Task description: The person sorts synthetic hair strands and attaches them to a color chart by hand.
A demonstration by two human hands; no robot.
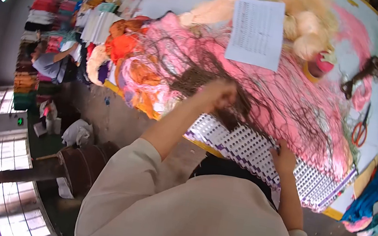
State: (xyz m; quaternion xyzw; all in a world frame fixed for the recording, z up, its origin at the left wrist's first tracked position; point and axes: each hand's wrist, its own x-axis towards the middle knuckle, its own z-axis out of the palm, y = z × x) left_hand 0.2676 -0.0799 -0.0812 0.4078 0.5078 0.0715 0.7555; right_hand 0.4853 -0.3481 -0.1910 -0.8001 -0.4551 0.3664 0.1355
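Note:
Dark brown yarn point(195, 80) lies in a loose bundle, its thin strands spread over pink yarn point(311, 95). My left hand point(221, 95) is closed on the brown yarn, slightly blurred, and some of it hangs below the fingers. My right hand point(284, 158) rests on a white and purple board with rows of holes point(248, 147) along the table's near edge. Its thumb and forefinger are apart, close to the strand ends, and no yarn shows between them. A printed sheet point(256, 34) lies on the pink yarn beyond my hands.
Orange and red yarn point(123, 46) is piled at left. Cream cones point(307, 35) stand at the back, near a pink-topped cone point(321, 65). Orange-handled scissors point(359, 132) lie at right, near blue skeins point(367, 195). A person point(51, 64) is by colourful shelves at far left.

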